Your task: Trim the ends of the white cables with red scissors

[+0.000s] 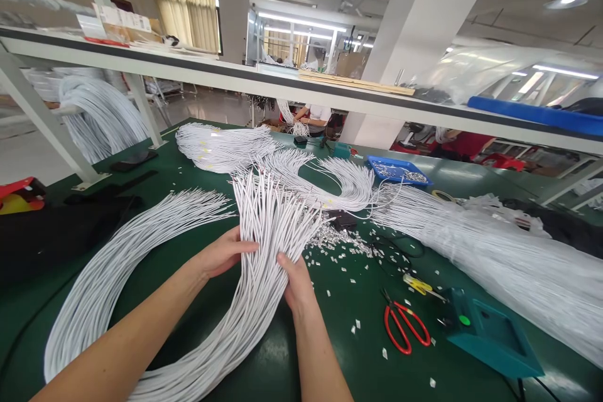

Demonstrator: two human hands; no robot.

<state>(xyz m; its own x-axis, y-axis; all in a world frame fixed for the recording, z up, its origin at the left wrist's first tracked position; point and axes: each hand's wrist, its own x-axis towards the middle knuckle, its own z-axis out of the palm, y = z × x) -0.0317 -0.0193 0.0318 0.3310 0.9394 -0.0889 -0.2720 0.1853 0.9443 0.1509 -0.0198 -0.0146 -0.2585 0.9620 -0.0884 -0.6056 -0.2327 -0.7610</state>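
Observation:
A thick bundle of white cables curves in a wide loop over the green table. My left hand wraps the bundle's left side near its upper end, thumb across the front. On the opposite side my right hand grips the same bundle, its thumb also in front; the fingers of both hands are largely hidden behind the cables. The raised end fans out above my hands. The loop's other end lies on the table to the left. Small silvery pieces are scattered just beyond my right hand.
Red-handled cutters, yellow-handled pliers and a teal device lie at right. Plastic-wrapped cables stretch behind them. More cable bundles and a blue tray sit farther back. A shelf crosses overhead; a person sits beyond.

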